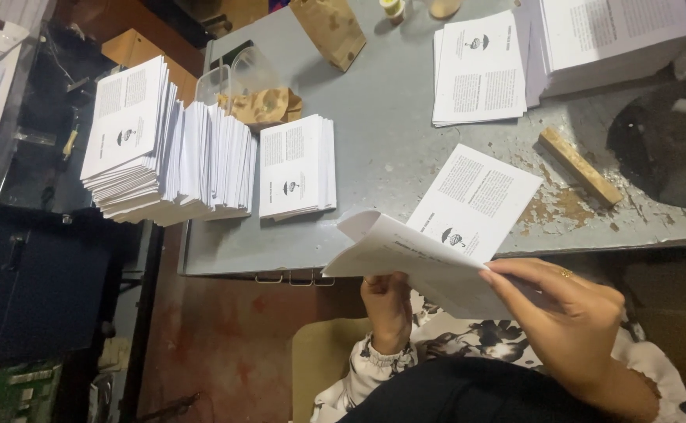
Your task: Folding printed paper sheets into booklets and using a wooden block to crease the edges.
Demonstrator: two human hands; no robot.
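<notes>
- Left hand (386,301) and right hand (570,313): both pinch one folded printed sheet (406,254) at the tabletop (382,117) edge, steadying its crease.
- Flat sheet (476,200) just beyond; leaflet stacks (171,149) sorted left.

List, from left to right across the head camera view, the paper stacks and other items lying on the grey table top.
Tall stack of folded leaflets → small stack of leaflets → brown paper bag → single leaflet at the table edge → wooden block → dark round plate.
</notes>
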